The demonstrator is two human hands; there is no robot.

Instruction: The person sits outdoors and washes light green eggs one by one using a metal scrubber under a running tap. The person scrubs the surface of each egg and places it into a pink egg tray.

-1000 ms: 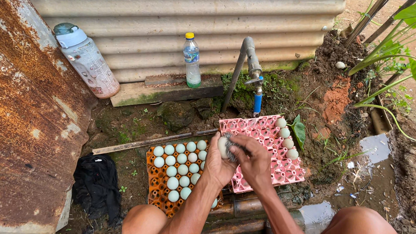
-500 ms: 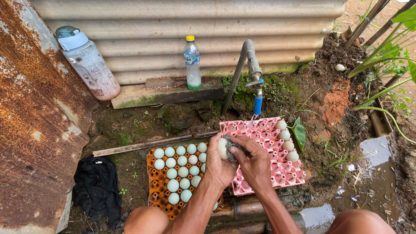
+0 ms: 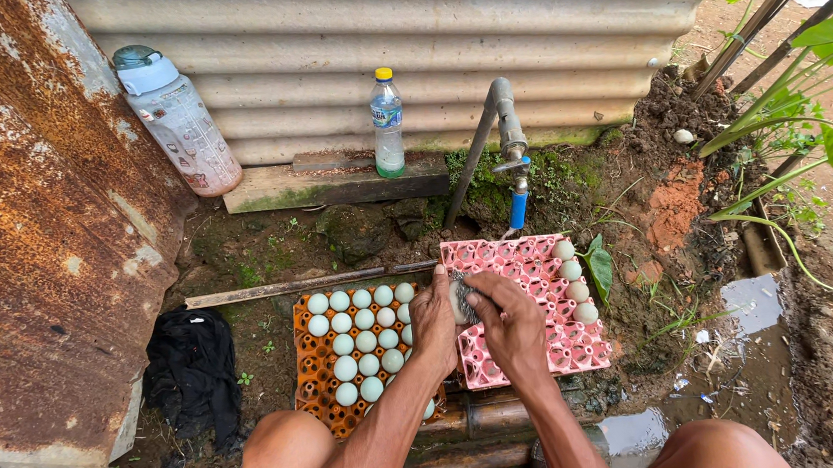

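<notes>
My left hand (image 3: pixel 435 325) holds a pale egg (image 3: pixel 460 302) between the two trays. My right hand (image 3: pixel 511 324) presses a grey scrubbing pad (image 3: pixel 465 310) against that egg. To the left lies an orange egg tray (image 3: pixel 310 376) with several pale blue-green eggs (image 3: pixel 355 332). To the right lies a pink egg tray (image 3: pixel 546 338), mostly bare, with several eggs (image 3: pixel 574 285) along its right edge. My bare knees show at the bottom.
A metal tap with a blue spout (image 3: pixel 513 170) stands behind the pink tray. A small water bottle (image 3: pixel 387 124) and a large jug (image 3: pixel 175 115) rest by the corrugated wall. A black cloth (image 3: pixel 193 374) lies left; puddle (image 3: pixel 749 303) and plants right.
Both hands stay together over the gap between the trays, shifting slightly as the pad rubs the egg. The trays and eggs have not moved.
</notes>
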